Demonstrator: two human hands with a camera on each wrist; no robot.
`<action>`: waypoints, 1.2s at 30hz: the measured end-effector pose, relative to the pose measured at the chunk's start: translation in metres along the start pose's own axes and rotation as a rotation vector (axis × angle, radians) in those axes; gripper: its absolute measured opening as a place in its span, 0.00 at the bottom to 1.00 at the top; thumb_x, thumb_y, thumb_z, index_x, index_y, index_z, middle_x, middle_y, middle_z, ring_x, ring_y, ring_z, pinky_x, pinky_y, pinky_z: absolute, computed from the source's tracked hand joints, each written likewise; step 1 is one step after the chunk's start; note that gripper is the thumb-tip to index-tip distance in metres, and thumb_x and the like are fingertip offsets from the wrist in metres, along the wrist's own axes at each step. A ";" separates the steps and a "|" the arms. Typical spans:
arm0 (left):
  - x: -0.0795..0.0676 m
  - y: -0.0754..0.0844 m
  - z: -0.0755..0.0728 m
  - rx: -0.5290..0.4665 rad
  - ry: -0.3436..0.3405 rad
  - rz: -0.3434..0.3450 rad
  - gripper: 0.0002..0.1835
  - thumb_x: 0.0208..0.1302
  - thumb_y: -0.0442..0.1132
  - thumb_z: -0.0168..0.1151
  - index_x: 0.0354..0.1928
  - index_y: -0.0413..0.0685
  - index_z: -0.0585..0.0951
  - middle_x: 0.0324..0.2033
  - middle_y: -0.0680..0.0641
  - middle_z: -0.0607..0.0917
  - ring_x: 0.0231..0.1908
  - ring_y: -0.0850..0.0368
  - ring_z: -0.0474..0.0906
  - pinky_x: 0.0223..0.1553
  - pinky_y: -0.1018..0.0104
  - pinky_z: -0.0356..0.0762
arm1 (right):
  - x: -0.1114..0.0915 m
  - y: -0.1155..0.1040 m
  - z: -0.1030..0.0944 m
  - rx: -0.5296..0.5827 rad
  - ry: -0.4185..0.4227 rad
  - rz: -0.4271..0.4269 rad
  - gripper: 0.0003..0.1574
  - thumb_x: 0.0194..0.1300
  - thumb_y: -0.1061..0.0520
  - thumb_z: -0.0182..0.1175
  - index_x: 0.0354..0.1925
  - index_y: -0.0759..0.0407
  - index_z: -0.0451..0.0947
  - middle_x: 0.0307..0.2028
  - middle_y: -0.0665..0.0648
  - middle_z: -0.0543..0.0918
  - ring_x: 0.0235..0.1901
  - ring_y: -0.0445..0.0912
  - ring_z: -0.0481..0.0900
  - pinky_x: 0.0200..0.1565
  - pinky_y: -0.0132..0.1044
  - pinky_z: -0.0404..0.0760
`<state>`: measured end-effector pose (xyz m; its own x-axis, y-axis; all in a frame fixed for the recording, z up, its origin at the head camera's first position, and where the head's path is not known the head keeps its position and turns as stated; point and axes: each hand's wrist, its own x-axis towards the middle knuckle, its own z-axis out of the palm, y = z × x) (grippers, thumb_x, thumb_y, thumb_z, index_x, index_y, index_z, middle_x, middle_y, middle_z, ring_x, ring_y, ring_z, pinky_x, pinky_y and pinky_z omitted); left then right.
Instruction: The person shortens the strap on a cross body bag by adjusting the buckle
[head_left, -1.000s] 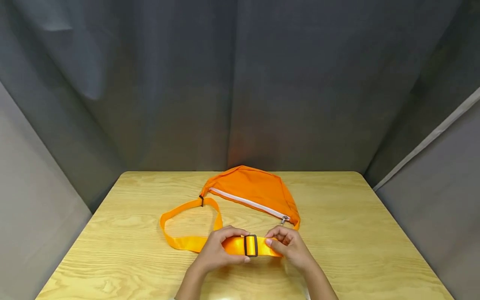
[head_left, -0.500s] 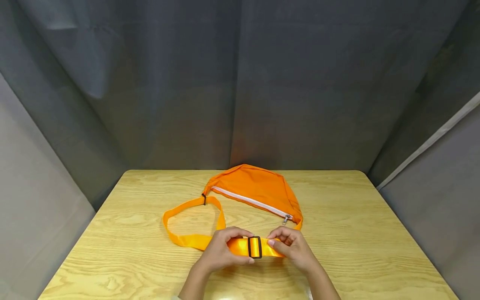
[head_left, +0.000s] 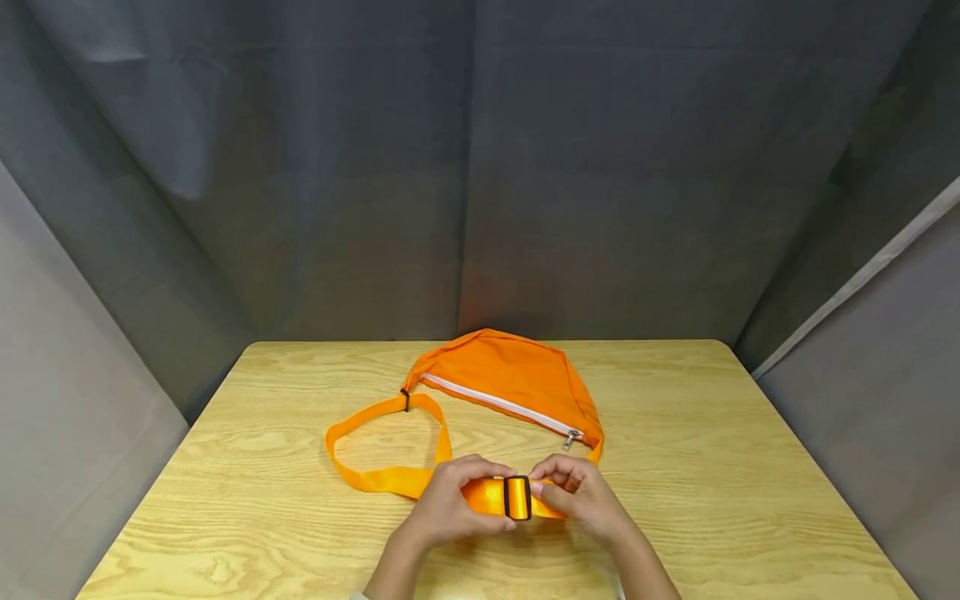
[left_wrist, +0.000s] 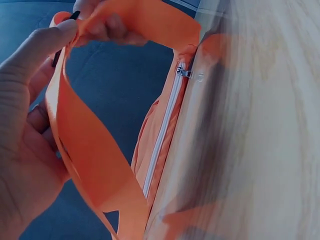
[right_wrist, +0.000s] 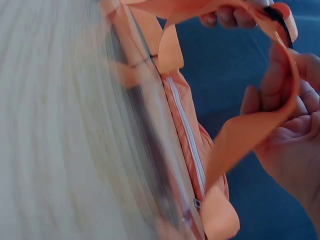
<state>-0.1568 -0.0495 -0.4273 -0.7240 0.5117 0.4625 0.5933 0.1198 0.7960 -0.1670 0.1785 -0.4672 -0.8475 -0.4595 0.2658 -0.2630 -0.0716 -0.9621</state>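
While a grey curtain (head_left: pixel 465 167) hangs behind the wooden table (head_left: pixel 712 475), the orange bag (head_left: pixel 510 375) rests on the tabletop near its far edge, with the strap (head_left: pixel 390 481) looping out on the left and round to the front, where it is lifted between the hands. The left hand (head_left: pixel 453 500) grips strap and black buckle (head_left: pixel 517 498), fingers above and thumb below, and the right hand (head_left: pixel 576 493) pinches the strap just beside the buckle. At the bag's right end sits the metal zip pull (head_left: pixel 568 441).
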 end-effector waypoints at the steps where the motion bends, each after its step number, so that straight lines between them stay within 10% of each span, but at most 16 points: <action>1: 0.000 0.001 -0.001 0.004 0.003 0.011 0.25 0.36 0.29 0.77 0.43 0.37 0.82 0.35 0.45 0.83 0.35 0.56 0.78 0.37 0.64 0.77 | 0.000 0.000 -0.003 -0.018 -0.012 -0.002 0.07 0.63 0.69 0.55 0.41 0.71 0.75 0.30 0.54 0.81 0.26 0.38 0.74 0.25 0.29 0.74; 9: 0.003 0.003 -0.007 -0.018 0.020 0.030 0.25 0.37 0.28 0.76 0.44 0.38 0.81 0.36 0.44 0.82 0.34 0.55 0.76 0.35 0.64 0.77 | 0.001 0.002 -0.023 -0.220 -0.053 -0.039 0.07 0.63 0.69 0.56 0.40 0.64 0.78 0.29 0.60 0.78 0.29 0.42 0.74 0.29 0.36 0.75; 36: -0.001 -0.002 0.000 -0.040 0.020 0.047 0.24 0.38 0.27 0.76 0.43 0.38 0.82 0.37 0.47 0.83 0.36 0.51 0.78 0.38 0.62 0.77 | 0.006 0.003 -0.007 0.110 -0.093 -0.037 0.06 0.61 0.72 0.54 0.37 0.69 0.76 0.26 0.49 0.77 0.23 0.35 0.68 0.24 0.25 0.67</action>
<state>-0.1575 -0.0504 -0.4288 -0.7026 0.4989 0.5074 0.6128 0.0619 0.7878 -0.1757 0.1819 -0.4678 -0.7902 -0.5346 0.2996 -0.2372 -0.1840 -0.9539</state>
